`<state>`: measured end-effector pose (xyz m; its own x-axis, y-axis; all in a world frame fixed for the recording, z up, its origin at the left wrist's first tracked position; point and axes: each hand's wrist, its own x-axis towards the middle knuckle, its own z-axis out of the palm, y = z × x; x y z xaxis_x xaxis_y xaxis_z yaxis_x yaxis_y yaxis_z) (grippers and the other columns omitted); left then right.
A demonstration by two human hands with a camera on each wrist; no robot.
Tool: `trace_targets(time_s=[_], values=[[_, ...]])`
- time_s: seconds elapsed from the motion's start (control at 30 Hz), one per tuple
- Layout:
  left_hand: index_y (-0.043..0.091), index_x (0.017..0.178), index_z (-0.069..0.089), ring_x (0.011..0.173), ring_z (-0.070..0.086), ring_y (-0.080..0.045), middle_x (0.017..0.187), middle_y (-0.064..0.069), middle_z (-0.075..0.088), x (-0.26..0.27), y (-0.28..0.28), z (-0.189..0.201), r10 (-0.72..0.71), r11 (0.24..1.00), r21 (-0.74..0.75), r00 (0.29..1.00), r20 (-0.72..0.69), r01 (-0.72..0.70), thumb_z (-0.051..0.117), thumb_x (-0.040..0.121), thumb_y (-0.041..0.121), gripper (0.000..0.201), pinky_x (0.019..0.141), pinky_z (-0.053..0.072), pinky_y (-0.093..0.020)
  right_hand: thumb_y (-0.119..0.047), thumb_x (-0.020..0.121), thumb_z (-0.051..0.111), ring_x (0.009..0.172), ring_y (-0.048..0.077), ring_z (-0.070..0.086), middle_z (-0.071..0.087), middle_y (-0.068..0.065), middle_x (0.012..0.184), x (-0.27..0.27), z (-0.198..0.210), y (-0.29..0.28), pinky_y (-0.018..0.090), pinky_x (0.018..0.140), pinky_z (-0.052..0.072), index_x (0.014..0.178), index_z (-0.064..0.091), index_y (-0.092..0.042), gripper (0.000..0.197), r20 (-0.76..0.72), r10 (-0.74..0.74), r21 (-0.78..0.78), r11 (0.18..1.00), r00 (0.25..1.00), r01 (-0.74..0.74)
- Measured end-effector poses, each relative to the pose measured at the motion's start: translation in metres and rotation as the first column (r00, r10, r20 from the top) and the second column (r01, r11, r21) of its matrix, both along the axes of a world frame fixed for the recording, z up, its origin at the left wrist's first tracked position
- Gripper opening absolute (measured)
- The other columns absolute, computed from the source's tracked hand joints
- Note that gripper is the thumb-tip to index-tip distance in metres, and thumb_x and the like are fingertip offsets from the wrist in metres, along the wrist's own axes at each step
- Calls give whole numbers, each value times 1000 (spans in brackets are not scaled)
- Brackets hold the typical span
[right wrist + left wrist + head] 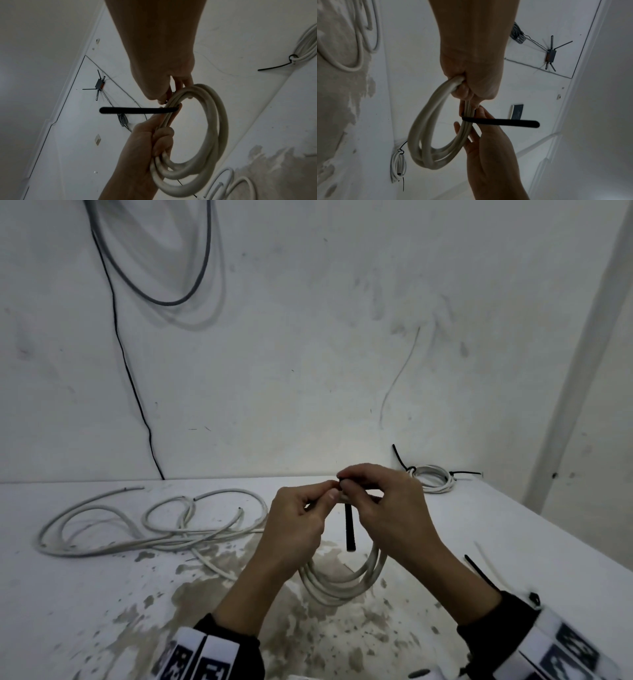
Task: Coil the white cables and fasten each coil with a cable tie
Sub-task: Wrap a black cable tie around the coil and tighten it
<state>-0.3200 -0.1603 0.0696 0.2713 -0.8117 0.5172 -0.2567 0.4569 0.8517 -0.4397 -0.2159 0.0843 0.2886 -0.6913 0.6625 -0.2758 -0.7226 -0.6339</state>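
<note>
A white cable coil [342, 587] hangs above the table from both hands. My left hand [322, 498] grips the top of the coil [423, 135] with curled fingers, and in the right wrist view this left hand [159, 143] comes up from below. My right hand [352, 484] pinches a black cable tie [349, 529] that wraps the coil's strands beside the left fingers. The tie's free tail [505, 123] sticks straight out from the coil [219, 121]. Where the tie [137, 110] meets its head is hidden by the fingers.
A tied white coil [433, 477] with black ties lies at the table's back right. Loose white cables [154, 522] sprawl over the left side. Spare ties [479, 571] lie near the table's right edge. A dark cable [137, 392] runs down the wall.
</note>
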Motion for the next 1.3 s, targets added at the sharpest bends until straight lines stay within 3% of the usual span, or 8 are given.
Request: trace_targets(time_s=[0.1,0.2,0.3,0.37,0.47,0.9,1.03,1.3], values=[[6,99,72,76,43,-7,78,19,55,-1,2,1,-32,999,8,999,2,32,51,93,2,22,39,35,-8,-17,85,64,89,5,63,68,-16,77,-1,1,-1,14,78,46,86,73,-23,11,-67,-56,-1,998,996,56],[4,101,72,80,38,3,78,26,49,-4,2,1,-4,1000,20,1000,4,4,52,92,2,22,55,41,-39,-29,81,62,102,21,59,69,-17,74,-1,4,-2,42,91,46,76,70,-34,11,-126,-103,27,994,987,107],[7,99,72,59,59,-10,66,13,64,-2,-1,-2,35,999,28,999,-16,-34,52,93,3,21,38,35,-28,-38,73,56,104,26,58,66,-18,68,1,7,-4,55,95,41,59,62,-41,16,-142,-132,94,985,981,146],[7,100,72,26,29,-8,32,-2,44,3,-5,-5,34,997,76,991,-130,-24,52,93,6,21,33,23,-19,-37,77,57,100,20,59,67,-16,70,-1,10,-8,41,94,45,59,64,-38,19,-157,-123,113,983,980,141],[9,107,69,33,18,-5,34,11,30,8,-8,-8,-25,989,135,976,-216,55,50,94,7,23,38,18,-14,-23,85,64,81,-4,61,68,-12,77,-7,15,-5,-1,68,39,74,72,-25,14,-164,-27,161,986,986,54],[19,95,75,34,19,-7,35,9,35,6,-7,-8,-44,986,160,998,-49,51,52,93,7,25,39,21,-16,-20,83,67,79,-4,65,74,-9,78,-12,5,-7,11,73,46,80,77,-24,11,-129,54,233,972,990,-23],[14,91,75,34,17,-7,36,10,31,7,-10,-8,9,983,180,983,-181,25,53,93,7,22,37,19,-15,-12,87,59,114,6,52,64,-8,112,-13,2,-6,12,92,36,110,69,-25,28,-178,-67,64,995,982,80],[4,92,73,34,20,-8,39,4,32,16,-11,-2,93,989,142,925,-368,-43,57,90,4,16,36,20,-16,-25,71,72,110,0,60,76,-9,86,-4,7,32,17,90,47,83,77,-27,14,206,353,168,906,912,-389]])
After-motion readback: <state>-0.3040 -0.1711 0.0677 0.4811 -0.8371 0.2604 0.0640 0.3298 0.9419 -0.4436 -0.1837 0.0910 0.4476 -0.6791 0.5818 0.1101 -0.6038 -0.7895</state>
